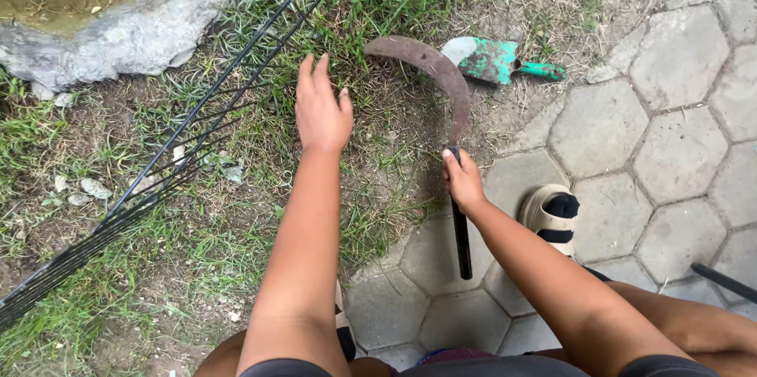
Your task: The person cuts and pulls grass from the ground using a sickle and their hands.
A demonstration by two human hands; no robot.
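Sickle (441, 85) w/ rusty curved blade and black handle sits at the grass/paving edge, blade arcing up and left over sparse grass, handle running down over the hexagonal pavers (678, 148). Largest first: grass patch (236, 211) fills left and centre, thin and patchy w/ bare soil; pavers cover the right side. Grey stone rim (134, 30) of a pond or basin at top left, murky water inside. Bundle of black rods (158, 172) runs diagonally from bottom left to top centre, across the grass.

Right hand (463, 180) is clamped round the sickle's handle near its top, just below where blade meets handle; fingers wrapped tight, most of the handle sticking out below the fist toward the person. Left hand (322, 113) reaches out over the grass, palm down, fingers straight and close together, thumb a bit apart, holding nothing; sickle blade tip is just right of its fingertips, not touching.

Foot in a beige sandal (550, 215) rests on pavers right of the handle. Small green trowel (497, 61) lies on the soil just beyond the blade, top right.
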